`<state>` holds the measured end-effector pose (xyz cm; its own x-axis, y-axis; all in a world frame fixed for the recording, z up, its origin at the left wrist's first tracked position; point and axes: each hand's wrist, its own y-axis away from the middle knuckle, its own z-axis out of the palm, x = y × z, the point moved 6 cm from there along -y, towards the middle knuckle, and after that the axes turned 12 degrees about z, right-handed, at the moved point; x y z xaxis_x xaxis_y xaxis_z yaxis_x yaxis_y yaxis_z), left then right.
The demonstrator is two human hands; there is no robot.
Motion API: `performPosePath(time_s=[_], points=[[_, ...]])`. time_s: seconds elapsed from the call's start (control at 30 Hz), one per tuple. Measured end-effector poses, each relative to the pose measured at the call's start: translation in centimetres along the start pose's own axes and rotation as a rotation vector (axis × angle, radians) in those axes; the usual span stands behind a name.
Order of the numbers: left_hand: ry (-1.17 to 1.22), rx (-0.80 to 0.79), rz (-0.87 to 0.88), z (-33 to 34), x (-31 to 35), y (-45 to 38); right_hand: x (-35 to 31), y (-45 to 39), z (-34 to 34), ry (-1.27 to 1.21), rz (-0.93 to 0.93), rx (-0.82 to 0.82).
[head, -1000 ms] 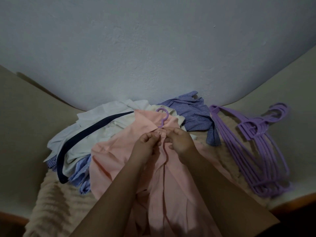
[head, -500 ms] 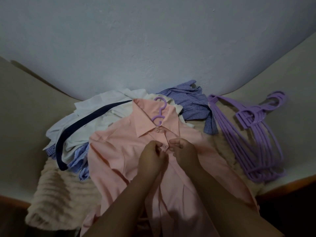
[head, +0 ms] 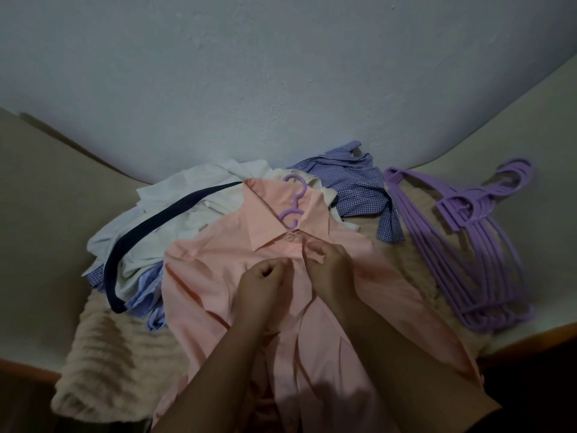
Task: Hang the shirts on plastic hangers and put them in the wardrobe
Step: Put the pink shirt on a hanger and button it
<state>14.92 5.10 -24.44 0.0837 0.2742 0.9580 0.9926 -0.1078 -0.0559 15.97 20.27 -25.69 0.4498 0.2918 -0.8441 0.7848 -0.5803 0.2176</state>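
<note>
A pink shirt (head: 218,276) lies front-up on a cream fuzzy blanket (head: 109,354), with a purple hanger (head: 295,204) inside it — only the hook and neck show, poking out above the collar. Both hands meet at the placket just below the collar button: the left hand (head: 262,289) has its fingers curled and pinches the left edge of the shirt front, while the right hand (head: 331,270) pinches the facing edge, its fingertips bunching a small fold of cloth. The two hands sit close beside each other, knuckles nearly touching. Behind the shirt, towards the pale wall (head: 281,73), rests a heap of other shirts — white ones (head: 193,189) crossed by a dark navy band (head: 150,226), and a blue checked shirt (head: 352,189) to the right. Further right, well apart from the hands, a stack of purple hangers (head: 487,245) lies on the blanket's edge.
</note>
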Motion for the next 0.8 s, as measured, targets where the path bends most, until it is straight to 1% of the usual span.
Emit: performPosePath(time_s=[0.03,0.07,0.17,0.23,0.3,0.4,0.5,0.57,0.6,0.67,0.8], points=[[-0.015,0.005,0.002,-0.1,-0.2,0.0,-0.2,0.1,-0.5,0.087,-0.015,0.072],[-0.014,0.009,-0.004,-0.1,-0.3,0.0,-0.4,0.1,-0.7,0.166,-0.009,0.092],[0.006,-0.02,-0.03,0.7,-0.5,0.3,-0.4,0.3,-0.5,0.343,0.009,0.011],[0.024,-0.05,-0.036,1.3,-0.5,0.5,-0.2,0.3,-0.2,0.354,0.012,-0.065],[0.073,-0.076,-0.047,1.5,-0.6,0.4,0.4,0.2,0.0,0.239,0.06,-0.131],[0.154,-0.16,-0.058,2.0,-0.3,0.6,1.0,0.3,-0.1,0.069,0.142,-0.249],[0.136,-0.172,-0.092,2.1,-0.9,0.8,1.1,1.3,0.2,-0.033,0.198,-0.383],[0.162,-0.162,-0.133,2.1,-1.4,1.0,1.8,2.2,0.6,-0.205,0.352,-0.47],[0.218,-0.165,-0.157,2.3,-1.5,1.2,2.1,2.8,0.8,-0.288,0.421,-0.509],[0.308,-0.179,-0.188,2.7,-1.6,1.8,2.7,3.6,1.0,-0.397,0.501,-0.548],[0.351,-0.148,-0.226,2.6,-1.9,2.5,3.0,5.1,1.1,-0.568,0.571,-0.573]])
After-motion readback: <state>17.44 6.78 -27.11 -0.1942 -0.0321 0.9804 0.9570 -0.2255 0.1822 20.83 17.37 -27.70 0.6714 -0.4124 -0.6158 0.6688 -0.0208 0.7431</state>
